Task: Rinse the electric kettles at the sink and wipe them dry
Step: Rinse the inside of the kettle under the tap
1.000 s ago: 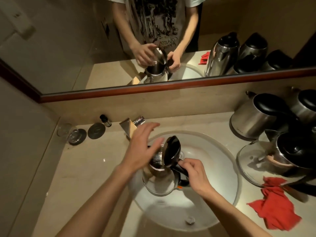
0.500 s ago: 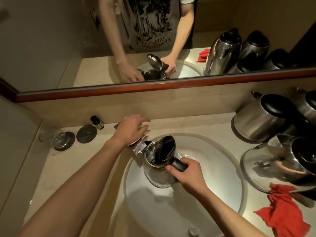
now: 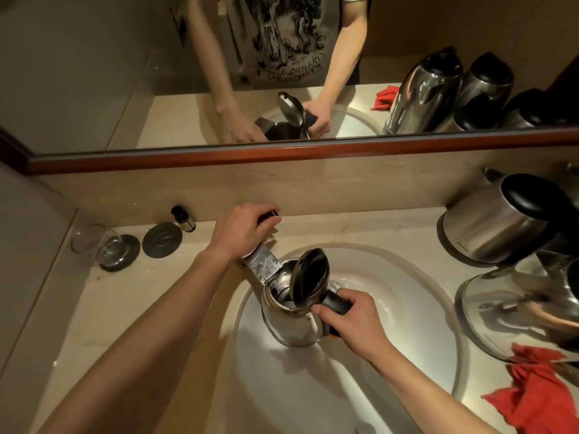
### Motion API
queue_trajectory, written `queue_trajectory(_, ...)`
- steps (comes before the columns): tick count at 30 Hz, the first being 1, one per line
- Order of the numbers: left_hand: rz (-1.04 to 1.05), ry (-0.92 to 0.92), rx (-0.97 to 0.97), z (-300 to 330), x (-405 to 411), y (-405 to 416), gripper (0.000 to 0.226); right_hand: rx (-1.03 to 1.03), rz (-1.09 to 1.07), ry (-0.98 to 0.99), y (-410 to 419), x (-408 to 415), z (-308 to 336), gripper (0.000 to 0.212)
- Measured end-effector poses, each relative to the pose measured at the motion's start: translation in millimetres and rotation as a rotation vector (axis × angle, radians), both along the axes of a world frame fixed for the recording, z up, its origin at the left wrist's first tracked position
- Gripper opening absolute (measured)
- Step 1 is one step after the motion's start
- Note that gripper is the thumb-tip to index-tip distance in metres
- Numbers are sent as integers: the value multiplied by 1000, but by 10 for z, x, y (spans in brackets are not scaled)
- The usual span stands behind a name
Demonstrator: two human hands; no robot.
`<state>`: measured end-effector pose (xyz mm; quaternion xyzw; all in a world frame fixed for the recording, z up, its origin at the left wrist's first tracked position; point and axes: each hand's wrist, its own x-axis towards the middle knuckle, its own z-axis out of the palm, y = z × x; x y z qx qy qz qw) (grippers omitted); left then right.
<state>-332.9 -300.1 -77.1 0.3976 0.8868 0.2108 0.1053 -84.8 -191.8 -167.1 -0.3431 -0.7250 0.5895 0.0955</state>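
We hold kettle [image 3: 289, 311] over sink [image 3: 391, 364], under faucet [image 3: 261, 266]. Left on counter [image 3: 103, 308]: glass [image 3: 95, 249], coaster [image 3: 162, 240], small bottle [image 3: 183, 218]. Right: two kettles [image 3: 498, 223], cloth [image 3: 532, 393] in front. Mirror [image 3: 94, 73] behind.

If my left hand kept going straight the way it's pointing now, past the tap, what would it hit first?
Most likely the beige backsplash wall under the mirror frame. The left hand grips the faucet handle, knuckles aimed up and away, and nothing else shows between them, though the depth is hard to judge.
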Motion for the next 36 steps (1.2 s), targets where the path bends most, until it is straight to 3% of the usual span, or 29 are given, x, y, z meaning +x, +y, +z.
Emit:
queue_trajectory(22, 177, 35, -73, -53, 61, 155, 35, 92, 93, -21, 54, -86, 79, 54)
queue_trajectory(36, 192, 32, -72, -50, 55, 169, 38, 38, 97, -40, 91, -121, 190, 39)
